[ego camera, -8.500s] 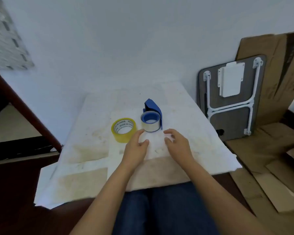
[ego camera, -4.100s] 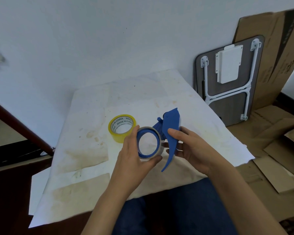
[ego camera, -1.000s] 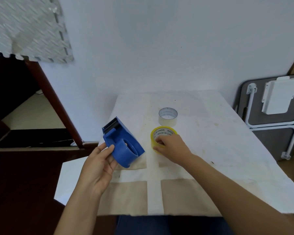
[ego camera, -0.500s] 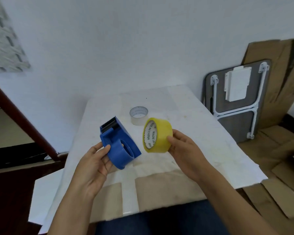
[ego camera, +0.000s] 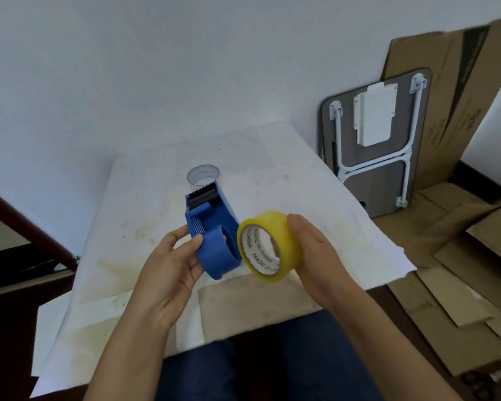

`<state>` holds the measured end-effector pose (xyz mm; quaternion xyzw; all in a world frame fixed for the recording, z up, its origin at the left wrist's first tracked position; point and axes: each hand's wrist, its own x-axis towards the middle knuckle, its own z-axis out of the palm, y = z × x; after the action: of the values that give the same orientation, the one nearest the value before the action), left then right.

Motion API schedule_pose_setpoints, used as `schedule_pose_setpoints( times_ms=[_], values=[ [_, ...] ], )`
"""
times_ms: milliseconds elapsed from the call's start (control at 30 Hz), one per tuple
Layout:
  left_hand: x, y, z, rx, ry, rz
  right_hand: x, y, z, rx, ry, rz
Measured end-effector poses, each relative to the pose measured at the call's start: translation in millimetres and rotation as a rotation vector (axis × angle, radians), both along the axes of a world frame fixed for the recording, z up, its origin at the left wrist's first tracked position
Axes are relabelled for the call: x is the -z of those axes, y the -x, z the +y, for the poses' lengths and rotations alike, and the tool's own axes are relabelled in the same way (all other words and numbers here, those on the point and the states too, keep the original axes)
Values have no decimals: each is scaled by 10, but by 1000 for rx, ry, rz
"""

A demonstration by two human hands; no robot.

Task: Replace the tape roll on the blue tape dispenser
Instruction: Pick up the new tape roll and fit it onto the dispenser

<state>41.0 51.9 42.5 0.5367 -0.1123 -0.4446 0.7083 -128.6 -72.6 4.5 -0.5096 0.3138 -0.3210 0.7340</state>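
Observation:
My left hand [ego camera: 168,273] grips the blue tape dispenser [ego camera: 214,233] above the table, its toothed cutter pointing away from me and its round hub bare. My right hand [ego camera: 315,261] holds the yellow tape roll [ego camera: 269,247] on edge right beside the hub, the printed core facing the dispenser. The two are close, nearly touching. A nearly used-up clear roll [ego camera: 203,175] stands on the table behind the dispenser's cutter.
The table [ego camera: 315,198] is covered with stained white paper and stands against a white wall. A folded grey table [ego camera: 379,146] and flat cardboard [ego camera: 460,256] lie to the right. Dark wooden furniture [ego camera: 26,241] is at the left.
My right hand has carried the yellow roll closer to the dispenser's hub. My left hand has turned the dispenser a little, so the cutter points further away.

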Motion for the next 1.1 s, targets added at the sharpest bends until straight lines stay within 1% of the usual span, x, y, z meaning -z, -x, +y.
schedule_pose_setpoints(
  times_ms=[100, 300, 567, 700, 767, 833, 900, 1000, 1100],
  values=[
    [-15, 29, -20, -2, 1, -9, 55, 10, 21, -36, 142, 39],
    [-14, 16, -15, -27, -3, -33, 71, -1, 22, -56, 159, -51],
    [23, -8, -7, -45, 1, -33, 101, -1, 78, -88, 130, -91],
    [25, -1, -5, -46, 10, -28, 72, -27, 117, -108, 32, -124],
    [29, -1, 2, -45, 11, -31, 56, -54, 145, -86, -1, -76],
    [34, 0, 10, -42, 8, -37, 48, -63, 171, -67, 63, -3],
    [43, 1, 16, -42, 5, -43, 37, -60, 197, -91, 155, 47],
    [60, 3, 19, -43, -4, -65, 37, -35, 207, -119, 231, 45],
    [84, 9, 16, -45, -17, -112, 31, -12, 201, -172, 253, 26]
  ],
)
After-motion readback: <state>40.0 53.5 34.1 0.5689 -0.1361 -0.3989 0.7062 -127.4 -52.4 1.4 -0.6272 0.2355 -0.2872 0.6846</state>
